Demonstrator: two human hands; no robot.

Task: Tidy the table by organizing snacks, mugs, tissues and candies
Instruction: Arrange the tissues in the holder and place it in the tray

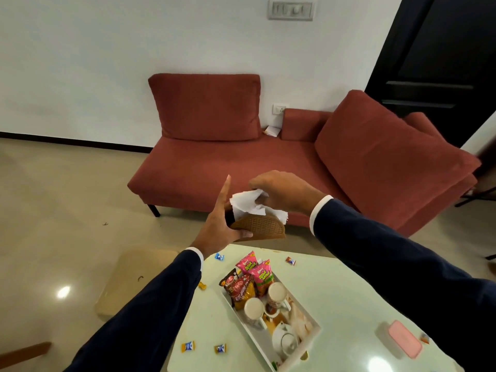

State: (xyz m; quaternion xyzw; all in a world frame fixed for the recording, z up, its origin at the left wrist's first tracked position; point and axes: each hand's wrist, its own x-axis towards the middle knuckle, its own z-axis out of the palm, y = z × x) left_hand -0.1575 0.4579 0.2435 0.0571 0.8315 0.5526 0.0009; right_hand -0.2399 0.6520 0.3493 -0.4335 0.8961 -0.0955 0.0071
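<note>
Left grip (214, 226): we clamp the woven tissue holder (261, 229), above the surface's (349, 296) far edge.
Right grip (279, 191): we pinch the tissues (248, 203).

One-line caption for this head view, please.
Left hand holds a brown woven tissue holder above the table while right hand tucks white tissues in.

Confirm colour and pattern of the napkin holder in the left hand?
Brown with a woven basket-weave texture: the half-round napkin holder, seen best in the head view.
</note>
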